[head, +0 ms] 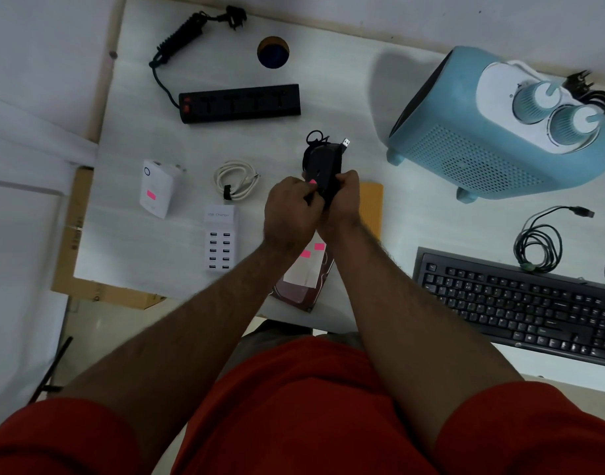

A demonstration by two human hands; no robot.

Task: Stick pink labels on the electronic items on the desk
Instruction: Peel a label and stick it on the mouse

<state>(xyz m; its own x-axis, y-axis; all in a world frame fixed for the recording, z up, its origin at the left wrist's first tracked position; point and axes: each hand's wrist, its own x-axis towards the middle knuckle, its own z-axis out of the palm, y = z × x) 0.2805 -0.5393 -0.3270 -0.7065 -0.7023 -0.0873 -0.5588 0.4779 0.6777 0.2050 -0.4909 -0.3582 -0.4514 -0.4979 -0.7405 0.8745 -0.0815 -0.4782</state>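
Note:
Above the middle of the desk, my right hand (345, 197) grips a black mouse (323, 162) with its cable bundled and a USB plug sticking out at the top. My left hand (290, 210) pinches a pink label (313, 182) against the mouse's side. Below my wrists lies a white backing sheet (306, 265) with two pink labels, resting on a dark hard drive (294, 293). The white adapter (155, 188) at the left carries a pink label.
A black power strip (239, 102) with its coiled cord lies at the back. A white cable (235, 180) and a white USB charger (220, 241) sit left of my hands. A blue heater (500, 132), a black keyboard (520, 303), a black cable (539, 241) and an orange pad (371, 207) are at the right.

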